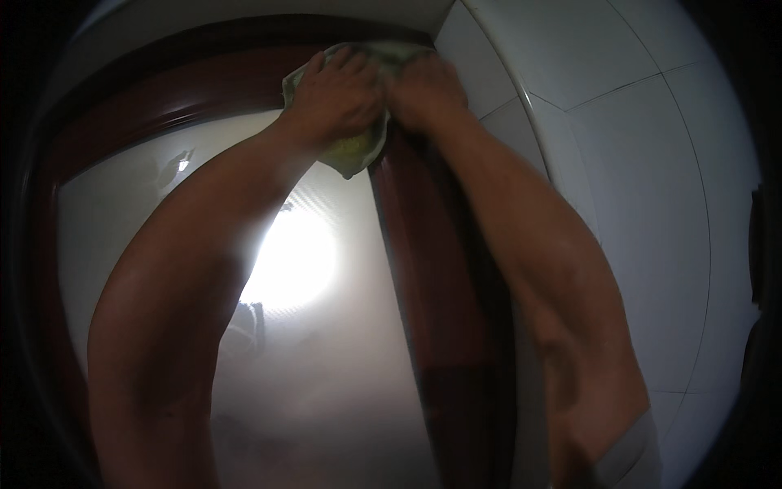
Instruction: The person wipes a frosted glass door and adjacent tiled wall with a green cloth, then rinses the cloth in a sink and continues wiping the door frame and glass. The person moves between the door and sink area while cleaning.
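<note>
A pale green and yellow cloth (360, 156) lies against the upper right corner of a dark red door (437, 275) with a glossy panel (330, 379). My left hand (339, 91) is on the cloth, fingers bent over it near the top rail. Close beside it, my right hand (427, 88) is also on the cloth, at the corner; motion blurs its fingers. One pointed end of the cloth hangs below my left hand over the panel. Both arms reach upward, and the left forearm covers part of the panel.
White wall tiles (635, 202) with dark joints rise to the right, with a pale edge strip (531, 116) between tile faces. A dark frame (263, 27) runs above the door. A bright light reflection and smudges show on the panel.
</note>
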`<move>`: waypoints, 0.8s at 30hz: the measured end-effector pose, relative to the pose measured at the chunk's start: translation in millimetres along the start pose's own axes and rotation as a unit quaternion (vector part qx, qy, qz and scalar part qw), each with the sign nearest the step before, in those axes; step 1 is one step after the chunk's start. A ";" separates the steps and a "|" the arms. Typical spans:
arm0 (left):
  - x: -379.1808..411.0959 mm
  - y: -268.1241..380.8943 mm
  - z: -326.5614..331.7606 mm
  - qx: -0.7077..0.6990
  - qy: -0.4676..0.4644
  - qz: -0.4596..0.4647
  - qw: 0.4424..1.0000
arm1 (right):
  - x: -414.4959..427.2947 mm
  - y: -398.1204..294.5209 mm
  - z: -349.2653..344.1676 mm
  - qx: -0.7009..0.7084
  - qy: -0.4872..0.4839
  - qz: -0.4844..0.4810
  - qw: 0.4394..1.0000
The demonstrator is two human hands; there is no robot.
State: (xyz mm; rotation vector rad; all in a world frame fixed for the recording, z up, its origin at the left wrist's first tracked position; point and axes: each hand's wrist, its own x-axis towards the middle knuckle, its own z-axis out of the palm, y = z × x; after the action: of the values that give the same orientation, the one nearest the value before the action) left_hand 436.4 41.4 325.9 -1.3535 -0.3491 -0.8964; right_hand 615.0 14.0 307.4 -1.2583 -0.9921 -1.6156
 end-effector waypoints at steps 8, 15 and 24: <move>-15.6 33.2 -54.7 0.021 0.011 0.006 1.000 | -43.0 11.8 -81.2 -0.097 -0.048 -0.103 0.989; -60.4 97.5 -118.8 -0.058 -0.027 -0.021 0.998 | -128.8 12.8 -134.1 -0.106 -0.014 -0.118 0.987; -137.9 173.9 -210.0 -0.187 0.001 -0.023 0.982 | -258.2 0.0 -215.7 -0.022 0.008 -0.049 0.999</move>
State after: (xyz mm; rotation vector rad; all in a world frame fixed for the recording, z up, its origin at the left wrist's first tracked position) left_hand 418.2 -113.8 63.4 -1.6941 -0.2156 -1.0378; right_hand 584.3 -149.8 15.2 -1.2410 -1.0256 -1.7291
